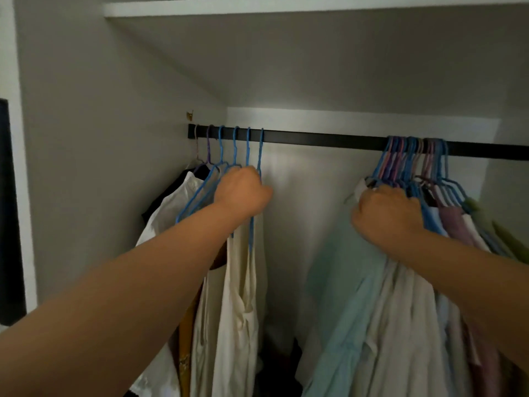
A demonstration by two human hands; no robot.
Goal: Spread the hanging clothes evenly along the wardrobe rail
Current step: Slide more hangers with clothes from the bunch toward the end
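Wardrobe interior, dimly lit: garment hems run past the lower edge, and the black rail (320, 140) is cut off at right. The left hand (243, 191), fingers curled, grips the blue hangers (234, 147) of the cream garments (237, 296) near the rail's left end. The right hand (386, 214) clutches the shoulders of the crowded bunch of pale shirts (380, 310) well apart at right; bare rail lies between.

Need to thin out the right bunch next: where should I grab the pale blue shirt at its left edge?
Take the pale blue shirt by its blue plastic hanger's neck, just under the black wardrobe rail, coming from the bare gap on its left. It is outermost, so nothing blocks that side.
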